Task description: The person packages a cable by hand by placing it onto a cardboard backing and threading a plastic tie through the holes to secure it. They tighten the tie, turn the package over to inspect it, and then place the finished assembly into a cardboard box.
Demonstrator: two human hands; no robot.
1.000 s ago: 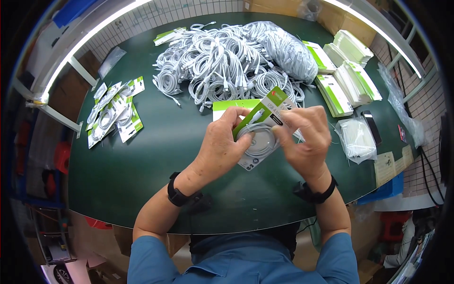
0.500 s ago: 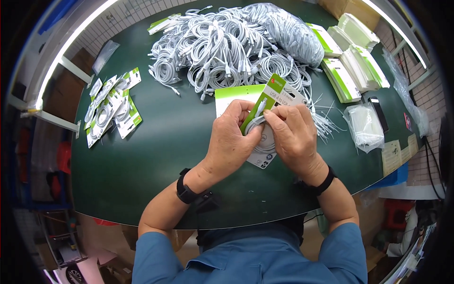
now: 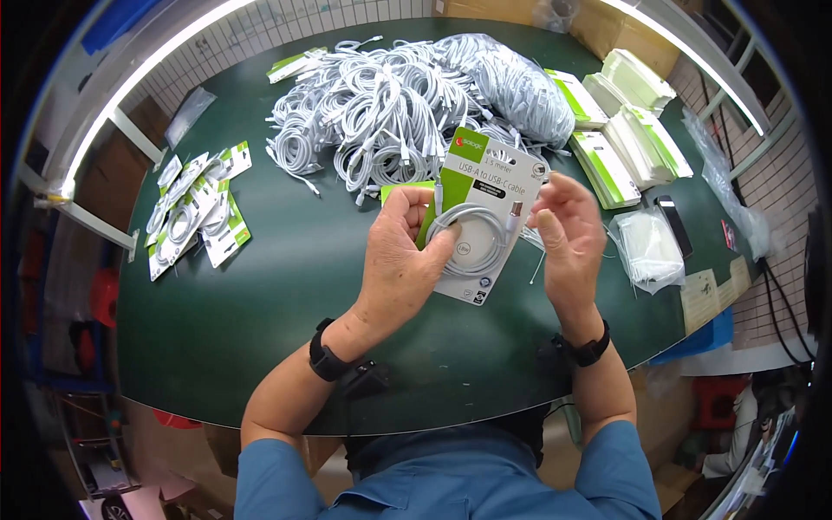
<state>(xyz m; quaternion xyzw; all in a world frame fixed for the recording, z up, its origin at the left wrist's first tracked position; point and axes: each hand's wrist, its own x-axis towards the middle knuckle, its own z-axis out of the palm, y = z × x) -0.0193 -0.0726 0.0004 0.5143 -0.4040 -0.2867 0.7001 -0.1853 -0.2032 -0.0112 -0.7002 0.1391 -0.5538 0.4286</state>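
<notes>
My left hand (image 3: 400, 251) grips a white and green cardboard package card (image 3: 494, 186) by its left side, thumb pressed on the front. A coiled white USB cable (image 3: 500, 243) lies against the card's face, with its plugs sticking upward at the left and right of the coil. Close to the card's right edge is my right hand (image 3: 572, 243), fingers apart and slightly bent, with nothing seen in it. Part of another green card (image 3: 392, 192) shows behind my left hand.
A big heap of coiled white cables (image 3: 381, 113) and a plastic bag of cables (image 3: 520, 91) fill the far side. Carded cables (image 3: 204, 208) lie at left. Stacks of cards (image 3: 607, 169), a bag of thin white ties (image 3: 648, 251) and a black object (image 3: 671, 225) are at right.
My right hand has come off the cable and moved right, its fingers opening. The card, still in my left hand, now faces me more fully, and its coil shows.
</notes>
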